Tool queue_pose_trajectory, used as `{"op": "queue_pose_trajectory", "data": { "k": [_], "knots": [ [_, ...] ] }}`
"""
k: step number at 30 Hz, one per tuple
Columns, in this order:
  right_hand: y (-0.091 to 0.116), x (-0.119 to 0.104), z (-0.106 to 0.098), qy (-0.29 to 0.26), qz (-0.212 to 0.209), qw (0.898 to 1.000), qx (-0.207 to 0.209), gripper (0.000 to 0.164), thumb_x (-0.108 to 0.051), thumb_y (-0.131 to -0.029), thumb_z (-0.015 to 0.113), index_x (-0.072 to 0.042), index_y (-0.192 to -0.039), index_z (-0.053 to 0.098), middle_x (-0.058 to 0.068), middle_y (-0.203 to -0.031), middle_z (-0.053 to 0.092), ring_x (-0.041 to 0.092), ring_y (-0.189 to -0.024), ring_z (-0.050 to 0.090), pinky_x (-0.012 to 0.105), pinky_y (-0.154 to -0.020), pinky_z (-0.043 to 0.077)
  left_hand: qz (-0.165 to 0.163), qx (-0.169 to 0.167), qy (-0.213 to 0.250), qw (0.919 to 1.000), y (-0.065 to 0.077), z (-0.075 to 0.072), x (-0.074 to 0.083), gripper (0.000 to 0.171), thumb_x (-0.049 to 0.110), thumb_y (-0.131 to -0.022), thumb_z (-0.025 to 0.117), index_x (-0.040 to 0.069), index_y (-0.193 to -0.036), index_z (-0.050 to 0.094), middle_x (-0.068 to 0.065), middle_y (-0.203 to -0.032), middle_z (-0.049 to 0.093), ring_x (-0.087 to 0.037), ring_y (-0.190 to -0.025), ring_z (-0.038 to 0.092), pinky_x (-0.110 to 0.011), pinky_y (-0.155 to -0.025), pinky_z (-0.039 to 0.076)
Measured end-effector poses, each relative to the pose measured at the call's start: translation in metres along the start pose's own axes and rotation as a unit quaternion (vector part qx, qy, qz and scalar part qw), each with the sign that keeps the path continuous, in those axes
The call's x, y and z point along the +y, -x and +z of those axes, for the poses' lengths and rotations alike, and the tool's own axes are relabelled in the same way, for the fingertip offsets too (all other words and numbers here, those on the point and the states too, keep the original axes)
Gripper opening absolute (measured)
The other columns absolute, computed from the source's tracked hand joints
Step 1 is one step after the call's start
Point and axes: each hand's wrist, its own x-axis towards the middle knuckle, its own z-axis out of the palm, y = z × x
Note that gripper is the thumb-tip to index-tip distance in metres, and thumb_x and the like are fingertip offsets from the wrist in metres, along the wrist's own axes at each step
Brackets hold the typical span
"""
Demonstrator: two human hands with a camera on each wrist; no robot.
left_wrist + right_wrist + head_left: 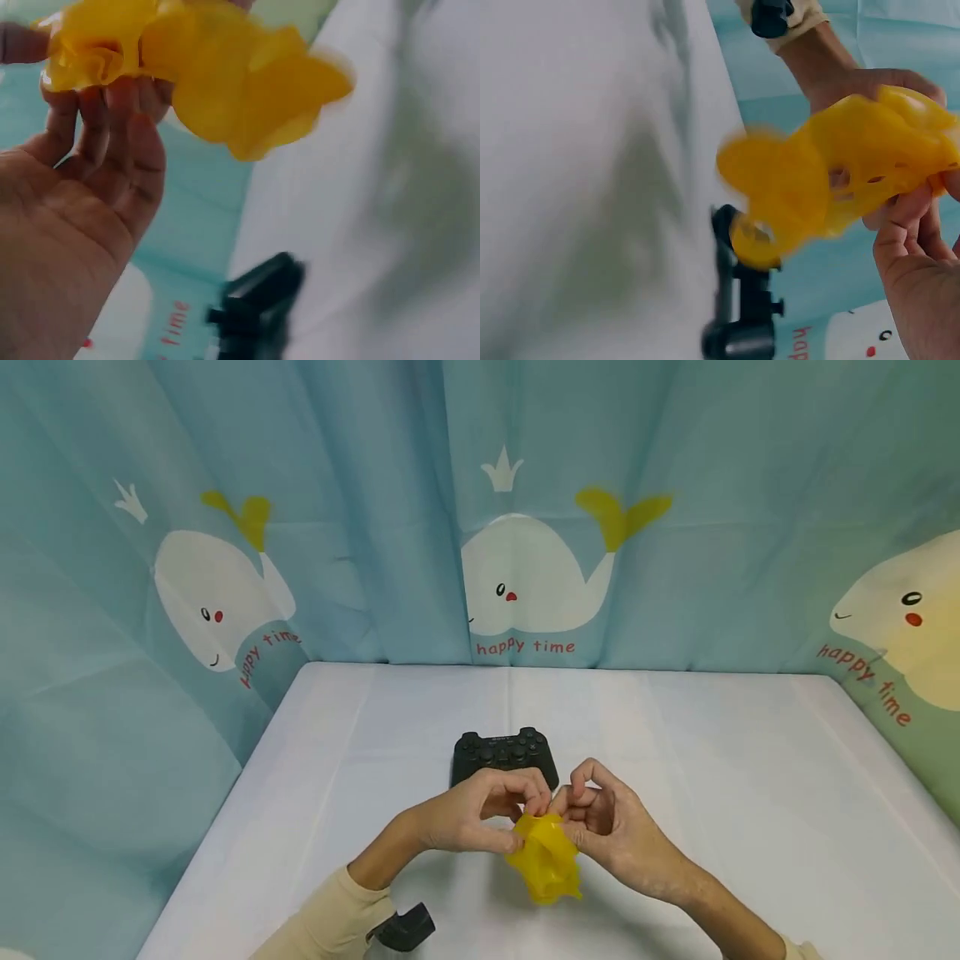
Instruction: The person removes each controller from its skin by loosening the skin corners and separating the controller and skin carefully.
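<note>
A soft yellow silicone controller cover point(547, 864), with small cut-out holes and rounded lobes, is held up between both hands over the table. My left hand point(476, 818) pinches its upper left edge between thumb and fingers. At its upper right edge, my right hand point(618, 835) pinches it too. The lobes of the cover point(780, 199) hang blurred below the fingers in the right wrist view. Just beyond the hands lies a black game controller point(504, 750), its near part hidden by the left hand.
A white cloth covers the table point(750, 777). Around its back and sides hangs a blue-green curtain point(375, 527) printed with whales. A black device point(407, 930) sits at the left sleeve's cuff.
</note>
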Motion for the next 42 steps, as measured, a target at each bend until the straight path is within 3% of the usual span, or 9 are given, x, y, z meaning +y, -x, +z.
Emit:
{"op": "queue_pose_trajectory", "data": {
  "k": [5,9,20,22,26,28,32,38,42],
  "knots": [
    [0.004,0.002,0.001,0.015,0.002,0.999,0.041,0.031,0.009,-0.097,0.060,0.005,-0.099,0.029,0.016,-0.096,0.063,0.019,-0.079,0.063,0.026,-0.073,0.055,-0.002,0.045,-0.137,0.9895,-0.002,0.016,0.003,0.029,-0.004,-0.081,0.071,0.013,-0.079,0.046,0.005,-0.086,0.050,-0.004,-0.083,0.051,-0.025,-0.067,0.050],
    [0.003,0.004,0.000,0.058,0.020,0.991,0.117,0.036,0.005,-0.096,0.066,0.004,-0.094,0.030,0.015,-0.095,0.066,0.017,-0.075,0.061,0.023,-0.069,0.052,0.002,0.133,-0.227,0.9648,-0.002,0.028,0.000,0.031,-0.003,-0.085,0.070,0.014,-0.077,0.045,0.006,-0.076,0.046,-0.004,-0.074,0.050,-0.020,-0.059,0.045],
    [-0.011,0.013,0.002,0.084,0.045,0.950,0.297,0.040,0.010,-0.090,0.071,0.008,-0.089,0.031,0.014,-0.088,0.065,0.019,-0.075,0.063,0.022,-0.071,0.053,0.105,0.195,-0.502,0.8363,0.008,0.045,-0.013,0.034,0.008,-0.089,0.075,0.016,-0.075,0.044,0.009,-0.072,0.041,-0.004,-0.066,0.041,-0.010,-0.059,0.034],
    [-0.014,0.013,0.003,0.072,0.040,0.948,0.307,0.039,0.010,-0.091,0.070,0.008,-0.090,0.031,0.016,-0.090,0.064,0.020,-0.076,0.063,0.022,-0.073,0.054,0.094,0.214,-0.471,0.8509,0.006,0.045,-0.015,0.033,0.009,-0.091,0.073,0.016,-0.078,0.044,0.006,-0.083,0.045,-0.009,-0.080,0.047,-0.013,-0.069,0.041],
    [-0.020,0.011,0.011,0.022,0.056,0.939,0.338,0.034,0.008,-0.094,0.067,0.005,-0.089,0.033,0.015,-0.093,0.061,0.021,-0.081,0.066,0.026,-0.077,0.056,0.034,0.231,-0.239,0.9424,0.005,0.039,-0.018,0.024,0.009,-0.095,0.070,0.012,-0.093,0.046,-0.001,-0.114,0.050,-0.019,-0.110,0.054,-0.033,-0.096,0.048],
    [-0.023,0.010,0.017,0.001,0.080,0.933,0.351,0.033,0.008,-0.095,0.065,0.003,-0.088,0.033,0.012,-0.094,0.061,0.020,-0.082,0.064,0.025,-0.077,0.054,0.005,0.229,-0.105,0.9679,0.007,0.036,-0.019,0.027,0.007,-0.094,0.071,0.008,-0.106,0.047,-0.004,-0.122,0.052,-0.021,-0.115,0.056,-0.037,-0.099,0.048],
    [-0.028,0.006,0.025,-0.035,0.111,0.925,0.362,0.032,0.002,-0.097,0.064,-0.002,-0.090,0.034,0.011,-0.099,0.057,0.021,-0.087,0.060,0.024,-0.077,0.051,-0.007,0.218,0.003,0.9759,0.004,0.036,-0.022,0.043,0.008,-0.092,0.074,0.001,-0.127,0.051,-0.009,-0.122,0.057,-0.024,-0.111,0.057,-0.036,-0.089,0.053],
    [-0.038,-0.004,0.020,-0.056,0.094,0.920,0.376,0.028,0.002,-0.099,0.062,0.000,-0.094,0.036,0.012,-0.104,0.055,0.023,-0.095,0.062,0.026,-0.087,0.053,0.033,0.250,0.036,0.9669,-0.010,0.037,-0.023,0.028,0.008,-0.097,0.068,-0.006,-0.121,0.063,-0.010,-0.130,0.052,-0.026,-0.117,0.053,-0.039,-0.095,0.051],
    [-0.039,-0.010,0.007,-0.026,0.053,0.921,0.385,0.026,0.005,-0.097,0.064,0.003,-0.094,0.038,0.011,-0.101,0.058,0.021,-0.090,0.063,0.026,-0.086,0.054,-0.022,0.272,0.105,0.9562,-0.013,0.040,-0.020,0.029,0.014,-0.101,0.064,-0.007,-0.121,0.063,-0.011,-0.110,0.065,-0.020,-0.094,0.065,-0.032,-0.083,0.056]
  ]
}}
